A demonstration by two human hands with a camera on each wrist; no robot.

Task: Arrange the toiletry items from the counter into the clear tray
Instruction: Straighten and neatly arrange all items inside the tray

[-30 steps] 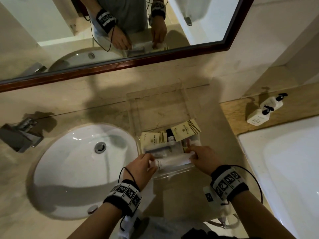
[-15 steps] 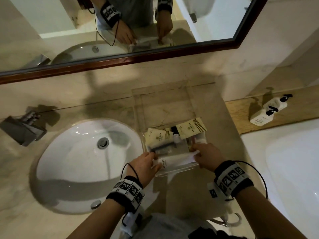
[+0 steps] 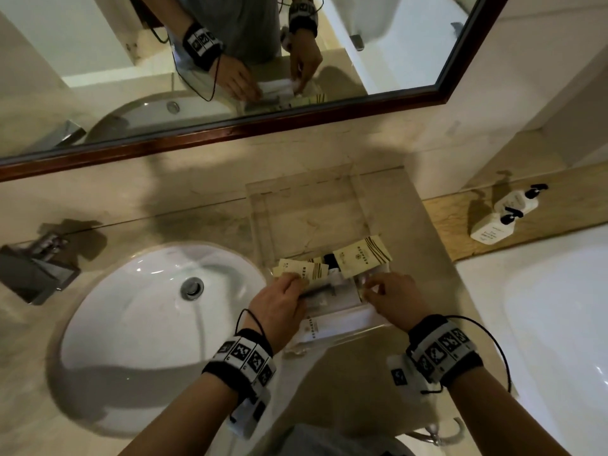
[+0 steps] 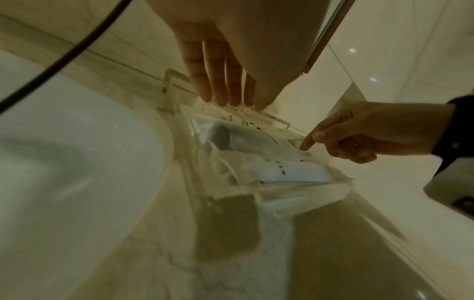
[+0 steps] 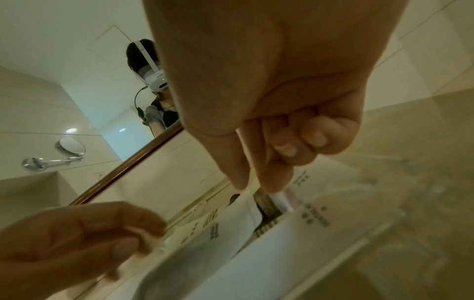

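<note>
Packets crowd the near end of the clear tray [image 3: 255, 218] on the tabletop [image 3: 210, 222]: beige sachets [image 3: 362, 258] far, white wrapped items [image 3: 339, 320] near. The left hand [image 3: 279, 307] rests straight fingers on them; the right hand [image 3: 391, 299] pinches a small white tube [image 5: 280, 200]. These look light, thin and slippery, best taken by an edge. The tray's far half lies free; its low walls, and the sink [image 3: 138, 324] just left, bound any slide.
</note>
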